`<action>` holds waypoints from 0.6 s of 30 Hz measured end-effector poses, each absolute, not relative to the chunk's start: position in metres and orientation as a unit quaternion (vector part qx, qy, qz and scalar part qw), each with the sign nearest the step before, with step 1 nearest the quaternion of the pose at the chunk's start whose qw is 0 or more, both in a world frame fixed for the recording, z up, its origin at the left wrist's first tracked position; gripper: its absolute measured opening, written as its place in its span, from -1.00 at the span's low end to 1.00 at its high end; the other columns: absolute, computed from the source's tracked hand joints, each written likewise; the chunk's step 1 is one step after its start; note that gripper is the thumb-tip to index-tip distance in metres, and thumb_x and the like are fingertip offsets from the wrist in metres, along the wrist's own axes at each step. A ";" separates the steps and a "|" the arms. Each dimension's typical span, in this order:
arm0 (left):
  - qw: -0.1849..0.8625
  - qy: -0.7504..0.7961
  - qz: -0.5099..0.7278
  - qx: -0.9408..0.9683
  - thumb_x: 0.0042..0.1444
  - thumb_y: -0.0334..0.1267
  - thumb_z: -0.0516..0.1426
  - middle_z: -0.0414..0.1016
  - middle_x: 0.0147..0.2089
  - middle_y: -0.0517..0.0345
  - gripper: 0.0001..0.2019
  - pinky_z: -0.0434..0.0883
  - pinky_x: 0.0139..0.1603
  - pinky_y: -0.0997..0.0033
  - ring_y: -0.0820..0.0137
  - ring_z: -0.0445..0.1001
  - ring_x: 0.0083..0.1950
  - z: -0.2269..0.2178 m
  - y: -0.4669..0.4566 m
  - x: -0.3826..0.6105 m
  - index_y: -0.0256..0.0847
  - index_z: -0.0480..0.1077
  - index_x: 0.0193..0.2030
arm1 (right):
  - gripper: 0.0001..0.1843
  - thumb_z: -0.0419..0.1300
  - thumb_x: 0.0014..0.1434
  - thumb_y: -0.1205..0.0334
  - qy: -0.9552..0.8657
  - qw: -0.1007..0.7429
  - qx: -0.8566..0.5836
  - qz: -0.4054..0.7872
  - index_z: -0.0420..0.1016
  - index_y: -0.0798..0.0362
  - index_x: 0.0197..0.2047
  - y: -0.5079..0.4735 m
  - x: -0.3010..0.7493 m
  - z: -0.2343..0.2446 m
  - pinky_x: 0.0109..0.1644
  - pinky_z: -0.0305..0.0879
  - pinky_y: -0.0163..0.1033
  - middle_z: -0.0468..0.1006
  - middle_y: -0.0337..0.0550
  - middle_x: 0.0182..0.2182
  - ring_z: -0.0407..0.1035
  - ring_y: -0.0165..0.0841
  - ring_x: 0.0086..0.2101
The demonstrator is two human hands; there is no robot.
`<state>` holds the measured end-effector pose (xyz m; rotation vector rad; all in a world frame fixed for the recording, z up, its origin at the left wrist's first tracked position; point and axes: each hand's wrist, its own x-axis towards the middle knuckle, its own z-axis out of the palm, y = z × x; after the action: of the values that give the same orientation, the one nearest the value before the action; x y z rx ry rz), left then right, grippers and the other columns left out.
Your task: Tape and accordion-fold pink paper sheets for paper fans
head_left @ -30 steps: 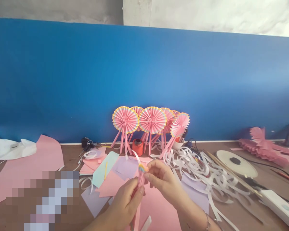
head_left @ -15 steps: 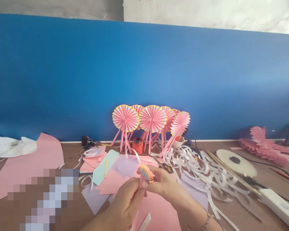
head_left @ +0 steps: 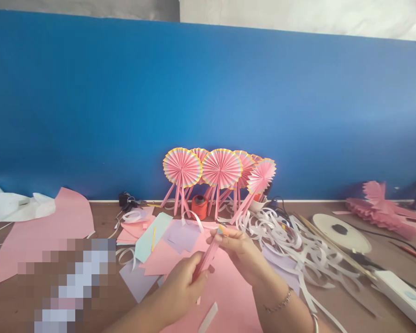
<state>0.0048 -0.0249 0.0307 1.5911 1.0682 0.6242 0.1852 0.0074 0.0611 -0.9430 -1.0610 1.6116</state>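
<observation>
A folded pink pleated paper fan is held between my two hands, its pleats pressed together into a narrow bundle. Around its lower part my left hand is closed. My right hand pinches the upper end, where a bit of yellow and blue edging shows. Beneath both hands lies a large pink paper sheet, with a short white strip on it. Behind them stand several finished round pink paper fans with yellow edges, propped on pink legs.
Curled white paper strips pile up to the right, near a pale round disc and a white power strip. Lilac paper and mint paper lie in the middle. An orange-red container stands by the blue panel.
The fan's top, spread at the tip before, is now squeezed together. My right hand has moved up and right to that end; my left hand stays lower on the bundle.
</observation>
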 end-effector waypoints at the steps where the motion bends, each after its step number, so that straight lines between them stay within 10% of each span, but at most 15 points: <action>1: 0.556 0.440 0.253 0.658 0.24 -0.11 -0.03 0.50 -0.10 0.03 -0.73 0.30 -0.39 0.44 0.32 0.45 -0.23 0.030 -0.024 0.005 -0.18 0.34 -0.06 | -0.77 0.41 -0.10 0.11 -0.432 0.479 -0.383 0.661 0.63 0.06 -0.37 0.009 0.187 0.060 -0.06 0.22 -0.17 0.55 -0.15 -0.38 0.37 -0.29 -0.27; 18: 0.757 0.304 0.243 0.526 0.03 -0.07 0.26 0.46 0.05 -0.18 -0.44 0.33 0.09 0.06 0.08 0.43 0.10 0.033 -0.018 0.001 -0.25 0.29 0.13 | -0.86 0.34 0.04 0.21 -0.401 0.482 -0.347 0.698 0.59 0.12 -0.37 0.015 0.192 0.054 -0.10 0.22 -0.29 0.52 -0.23 -0.44 0.37 -0.42 -0.34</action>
<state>0.0014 -0.0176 0.0325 1.1462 0.6616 0.5290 0.1924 0.0153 0.0536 -0.8450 -0.9775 1.7015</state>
